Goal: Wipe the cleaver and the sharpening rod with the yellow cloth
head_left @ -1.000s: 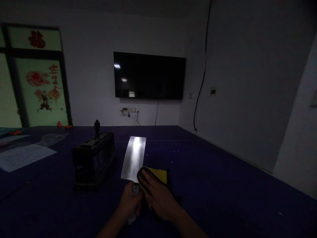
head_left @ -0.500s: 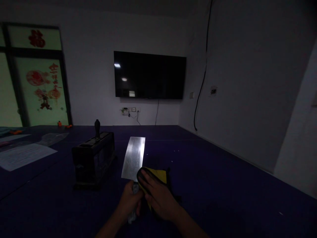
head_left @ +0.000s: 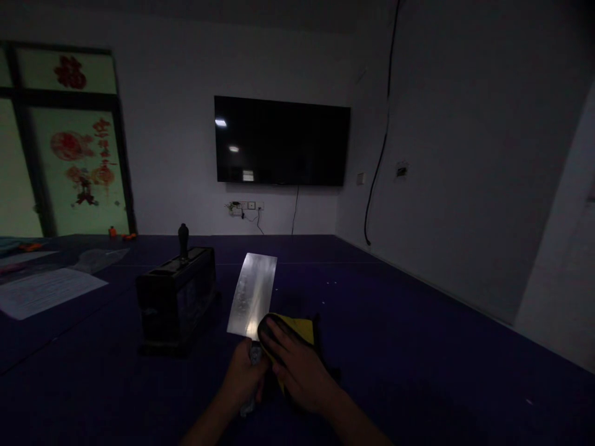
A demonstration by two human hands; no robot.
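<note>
My left hand [head_left: 242, 375] is closed round the handle of a cleaver, whose broad steel blade [head_left: 251, 295] points away from me over the dark blue table [head_left: 418, 347]. Beside it, my right hand [head_left: 300, 370] presses a yellow and black cloth [head_left: 297, 328] against the heel of the blade, fingers curled over the cloth. A dark knife block [head_left: 175, 301] with one black handle sticking up stands just left of the blade.
White papers [head_left: 44, 291] and a clear plastic sheet lie at the far left of the table. Small orange items sit at the table's far edge. A black television [head_left: 281, 141] hangs on the back wall. A white wall runs along the right side.
The cleaver blade has tilted slightly, so its tip sits a little further right and the glare on it has shifted toward the heel. Both hands stay where they were.
</note>
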